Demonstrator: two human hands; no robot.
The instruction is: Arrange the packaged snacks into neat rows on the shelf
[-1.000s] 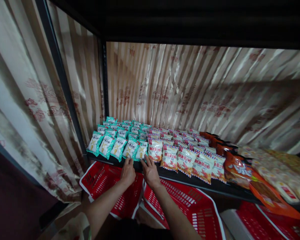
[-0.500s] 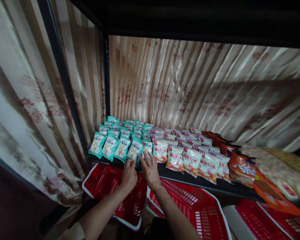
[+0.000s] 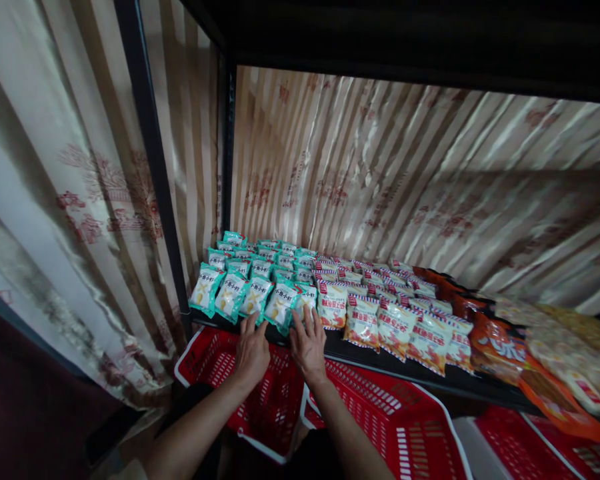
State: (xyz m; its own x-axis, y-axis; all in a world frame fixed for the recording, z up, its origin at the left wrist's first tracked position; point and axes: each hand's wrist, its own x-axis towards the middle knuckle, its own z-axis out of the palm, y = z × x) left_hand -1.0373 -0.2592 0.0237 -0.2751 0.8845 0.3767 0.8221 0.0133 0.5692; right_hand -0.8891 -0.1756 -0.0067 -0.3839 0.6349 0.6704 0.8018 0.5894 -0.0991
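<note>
Rows of teal-and-white snack bags [image 3: 231, 293] stand at the left end of a black shelf [image 3: 340, 347]. My left hand [image 3: 253, 350], fingers apart, is at the lower edge of a front-row teal bag [image 3: 257, 297]. On the rightmost front teal bag [image 3: 307, 298] rest the spread fingers of my right hand [image 3: 309, 343], partly covering it. The teal bag [image 3: 281, 303] between my hands leans back against the row behind. Neither hand is closed round a bag. White-and-red striped snack bags [image 3: 363, 320] stand just right of my right hand.
Orange snack packs [image 3: 497, 343] and clear-wrapped packs [image 3: 563, 353] lie farther right along the shelf. Below its front edge are red baskets [image 3: 215, 353] with white rims. A black post [image 3: 153, 147] stands at left, and curtains [image 3: 340, 167] hang behind.
The view has shifted, so the shelf sits farther right. My left hand has moved left along the front teal bags, its fingers opening. My right hand has stayed by the rightmost teal bag.
</note>
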